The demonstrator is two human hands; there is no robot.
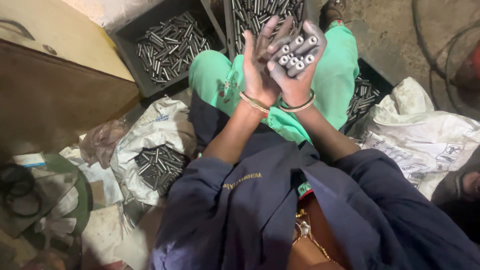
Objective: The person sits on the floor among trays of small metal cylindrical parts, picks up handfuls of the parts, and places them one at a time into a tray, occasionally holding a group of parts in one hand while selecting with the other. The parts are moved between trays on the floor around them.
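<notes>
Right hand (298, 70) is curled tight around a bundle of short metal tubes (297, 54), held up over the green lap (330, 80). Left hand (260, 65) is flat open, pressed against the bundle's side.

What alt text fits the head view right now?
Right hand grips a bundle of short metal tubes, left hand pressed alongside, above green-clad knees. Two grey trays and an open white sack nearby hold more tubes.
</notes>
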